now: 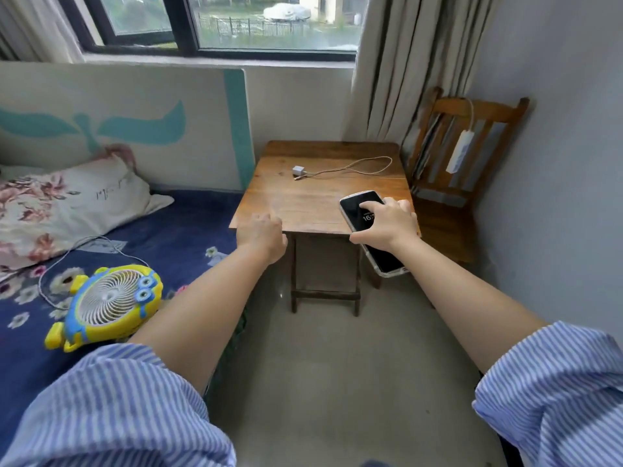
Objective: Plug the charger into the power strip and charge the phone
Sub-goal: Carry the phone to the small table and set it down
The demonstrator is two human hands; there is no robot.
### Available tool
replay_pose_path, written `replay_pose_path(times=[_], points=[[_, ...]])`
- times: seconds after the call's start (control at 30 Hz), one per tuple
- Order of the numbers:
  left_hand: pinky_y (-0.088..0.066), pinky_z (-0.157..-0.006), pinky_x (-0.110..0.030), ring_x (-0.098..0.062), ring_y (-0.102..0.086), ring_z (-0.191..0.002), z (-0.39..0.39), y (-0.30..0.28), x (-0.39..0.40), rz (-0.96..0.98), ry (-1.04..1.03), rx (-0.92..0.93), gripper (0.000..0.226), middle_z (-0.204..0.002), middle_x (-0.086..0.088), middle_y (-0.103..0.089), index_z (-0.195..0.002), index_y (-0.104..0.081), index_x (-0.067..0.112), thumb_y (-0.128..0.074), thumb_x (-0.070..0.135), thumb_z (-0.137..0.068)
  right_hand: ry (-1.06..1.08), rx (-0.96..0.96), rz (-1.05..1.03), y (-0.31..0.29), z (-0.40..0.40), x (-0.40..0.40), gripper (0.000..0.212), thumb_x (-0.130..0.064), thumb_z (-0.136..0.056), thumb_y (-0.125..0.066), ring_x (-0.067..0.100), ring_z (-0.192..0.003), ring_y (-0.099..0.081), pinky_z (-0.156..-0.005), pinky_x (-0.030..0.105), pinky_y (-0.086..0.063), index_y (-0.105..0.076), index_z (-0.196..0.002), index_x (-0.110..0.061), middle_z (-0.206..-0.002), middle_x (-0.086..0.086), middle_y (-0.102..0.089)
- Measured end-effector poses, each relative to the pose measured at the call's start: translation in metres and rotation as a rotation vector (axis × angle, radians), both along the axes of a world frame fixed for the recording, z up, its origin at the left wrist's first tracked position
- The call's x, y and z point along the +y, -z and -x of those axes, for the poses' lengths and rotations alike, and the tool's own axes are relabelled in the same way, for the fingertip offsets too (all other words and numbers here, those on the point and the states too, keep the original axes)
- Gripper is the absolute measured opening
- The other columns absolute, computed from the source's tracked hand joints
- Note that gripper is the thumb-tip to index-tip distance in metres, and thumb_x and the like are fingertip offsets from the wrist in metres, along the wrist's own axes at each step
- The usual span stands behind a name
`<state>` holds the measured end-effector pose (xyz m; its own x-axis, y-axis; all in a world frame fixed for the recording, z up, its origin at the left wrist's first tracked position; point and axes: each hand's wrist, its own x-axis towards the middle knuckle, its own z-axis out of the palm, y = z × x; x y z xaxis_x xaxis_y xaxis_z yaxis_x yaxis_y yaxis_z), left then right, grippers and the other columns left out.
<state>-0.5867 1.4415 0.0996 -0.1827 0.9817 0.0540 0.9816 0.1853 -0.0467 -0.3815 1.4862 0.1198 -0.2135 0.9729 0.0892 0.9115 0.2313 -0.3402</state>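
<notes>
A small white charger (298, 170) lies on the wooden table (303, 203), its pale cable (364, 166) looping to the right. A white power strip (459, 152) hangs on the back of the wooden chair (472, 112) to the right of the table. My right hand (384, 224) grips a black phone (356, 204) with a lit screen over the table's near right corner; the phone's lower end sticks out past the edge. My left hand (261, 234) hovers with curled fingers at the table's near left edge, holding nothing.
A bed (161, 237) with a floral pillow (67, 203) lies to the left, with a yellow and blue fan (108, 303) and its cord on it. Curtain (404, 62) and window are behind the table. A grey wall stands at the right.
</notes>
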Motion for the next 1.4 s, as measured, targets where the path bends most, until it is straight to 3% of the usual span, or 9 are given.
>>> replay_pose_path(times=[0.23,0.4,0.53,0.63,0.87,0.97,1.03,1.2,1.4], points=[[-0.044,-0.082,-0.038,-0.032,-0.050,-0.109,0.044,0.047,0.135,0.054,-0.077,-0.102,0.032,-0.120,-0.014,-0.055,-0.113,-0.053,0.005,-0.040,0.025,-0.090,-0.120,-0.047,0.091,0.038,0.064,0.157,0.063,-0.044,-0.067,-0.069,0.033,-0.112,-0.035,-0.090,0.040,-0.034,-0.047,-0.123,-0.028,-0.122,0.015,-0.049],[-0.040,-0.071,-0.034,-0.032,-0.052,-0.103,0.086,0.079,0.231,0.151,-0.229,-0.106,0.031,-0.116,-0.014,-0.056,-0.108,-0.056,0.006,-0.038,0.025,-0.090,-0.222,-0.061,0.171,0.080,0.107,0.274,0.061,-0.042,-0.065,-0.071,0.034,-0.112,-0.035,-0.091,0.040,-0.033,-0.049,-0.120,-0.026,-0.118,0.015,-0.049],[-0.044,-0.085,-0.042,-0.032,-0.047,-0.111,0.112,0.111,0.276,0.264,-0.330,-0.145,0.033,-0.120,-0.014,-0.053,-0.112,-0.051,0.006,-0.037,0.028,-0.092,-0.294,-0.086,0.226,0.116,0.144,0.340,0.063,-0.043,-0.065,-0.071,0.034,-0.113,-0.033,-0.093,0.042,-0.033,-0.047,-0.121,-0.027,-0.122,0.014,-0.045],[-0.043,-0.087,-0.041,-0.031,-0.047,-0.112,0.131,0.139,0.300,0.321,-0.401,-0.191,0.032,-0.120,-0.014,-0.053,-0.112,-0.050,0.006,-0.036,0.028,-0.093,-0.358,-0.089,0.282,0.146,0.181,0.375,0.066,-0.042,-0.066,-0.071,0.034,-0.118,-0.029,-0.096,0.044,-0.031,-0.044,-0.124,-0.027,-0.131,0.014,-0.039],[-0.041,-0.090,-0.040,-0.029,-0.044,-0.114,0.173,0.207,0.341,0.331,-0.453,-0.269,0.026,-0.120,-0.014,-0.052,-0.107,-0.050,0.005,-0.038,0.023,-0.091,-0.404,-0.068,0.268,0.221,0.254,0.421,0.068,-0.039,-0.065,-0.072,0.034,-0.124,-0.025,-0.099,0.048,-0.028,-0.042,-0.125,-0.024,-0.144,0.017,-0.027],[-0.024,-0.111,-0.039,-0.027,-0.022,-0.138,0.192,0.248,0.357,0.296,-0.484,-0.339,0.043,-0.148,-0.016,-0.030,-0.134,-0.032,0.006,-0.035,0.021,-0.094,-0.434,-0.078,0.291,0.255,0.285,0.437,0.069,-0.037,-0.066,-0.072,0.036,-0.125,-0.024,-0.100,0.048,-0.028,-0.041,-0.127,-0.024,-0.146,0.019,-0.024],[-0.012,-0.117,-0.038,-0.025,-0.006,-0.143,0.198,0.276,0.364,0.291,-0.503,-0.384,0.050,-0.155,-0.013,-0.012,-0.142,-0.017,0.006,-0.030,0.023,-0.097,-0.449,-0.068,0.319,0.276,0.301,0.445,0.069,-0.037,-0.066,-0.072,0.037,-0.126,-0.023,-0.100,0.048,-0.027,-0.041,-0.127,-0.024,-0.146,0.019,-0.024],[0.003,-0.116,-0.037,-0.024,0.004,-0.144,0.206,0.316,0.371,0.222,-0.485,-0.402,0.055,-0.156,-0.013,-0.002,-0.143,-0.005,0.006,-0.026,0.028,-0.097,-0.472,-0.026,0.303,0.308,0.326,0.457,0.069,-0.035,-0.066,-0.073,0.038,-0.127,-0.023,-0.100,0.049,-0.027,-0.043,-0.127,-0.022,-0.146,0.021,-0.024],[0.007,-0.114,-0.035,-0.023,0.005,-0.144,0.206,0.322,0.368,0.256,-0.486,-0.412,0.056,-0.156,-0.012,0.000,-0.143,-0.002,0.007,-0.024,0.029,-0.097,-0.518,-0.081,0.324,0.320,0.323,0.457,0.072,-0.044,-0.073,-0.067,0.036,-0.132,-0.017,-0.105,0.049,-0.023,-0.033,-0.133,-0.025,-0.151,0.019,-0.014]])
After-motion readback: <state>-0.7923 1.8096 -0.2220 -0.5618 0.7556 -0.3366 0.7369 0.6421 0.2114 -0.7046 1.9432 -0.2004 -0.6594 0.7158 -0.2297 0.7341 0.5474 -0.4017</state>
